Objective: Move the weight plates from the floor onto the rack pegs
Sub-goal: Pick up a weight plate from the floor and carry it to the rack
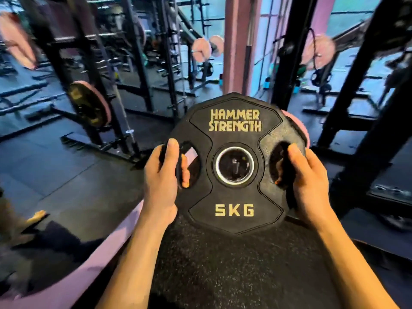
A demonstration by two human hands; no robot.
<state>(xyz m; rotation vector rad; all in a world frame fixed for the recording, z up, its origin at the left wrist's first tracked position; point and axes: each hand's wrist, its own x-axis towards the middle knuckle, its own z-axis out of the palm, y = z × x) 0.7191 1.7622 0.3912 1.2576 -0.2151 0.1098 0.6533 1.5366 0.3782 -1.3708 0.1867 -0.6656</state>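
Seen from above, two bare hands hold up a black 5 kg Hammer Strength weight plate (235,163), its printed face toward the camera. The left hand (161,177) grasps through the left grip slot, thumb on the face and fingers curled through the opening. The right hand (308,177) grasps the right slot the same way. Behind to the left, a black power rack (107,70) carries a dark plate backed by a pink plate (90,107) on a low peg. Dark rubber floor (73,175) lies below.

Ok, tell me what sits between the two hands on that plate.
In the head view, between the left hand and the right hand lies the 5 kg plate's middle: its steel-ringed centre hole, with each hand gripping a side handle slot.
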